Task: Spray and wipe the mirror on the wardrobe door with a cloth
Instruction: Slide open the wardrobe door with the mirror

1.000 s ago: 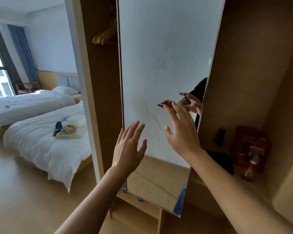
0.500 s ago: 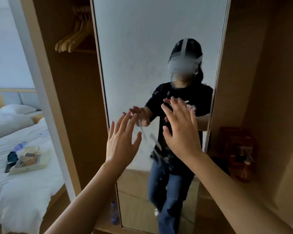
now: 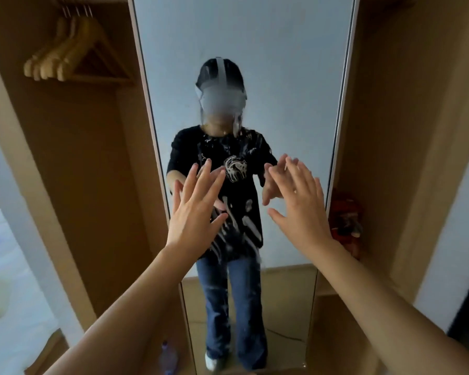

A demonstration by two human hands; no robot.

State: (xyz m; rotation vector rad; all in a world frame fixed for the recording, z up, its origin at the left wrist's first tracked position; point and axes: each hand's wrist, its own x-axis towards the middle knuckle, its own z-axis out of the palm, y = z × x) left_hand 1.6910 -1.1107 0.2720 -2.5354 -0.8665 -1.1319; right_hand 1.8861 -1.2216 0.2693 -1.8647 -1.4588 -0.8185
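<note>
Wooden hangers (image 3: 73, 52) hang in the wardrobe at far left. My left hand (image 3: 194, 212) is raised with fingers spread, holding nothing, before the tall mirror (image 3: 282, 63), whose glass carries white streaks mid-height. My right hand (image 3: 299, 209) is likewise splayed and empty. No writing is legible.

mirror (image 3: 244, 77) now faced squarely, hands spread wider

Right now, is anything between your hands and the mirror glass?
Nothing visible. The left hand and right hand are raised open in front of the mirror, fingers spread, with only air between them and the streaked glass. Neither holds a cloth or spray bottle. The wooden hangers hang off to the left, inside the wardrobe.
</note>
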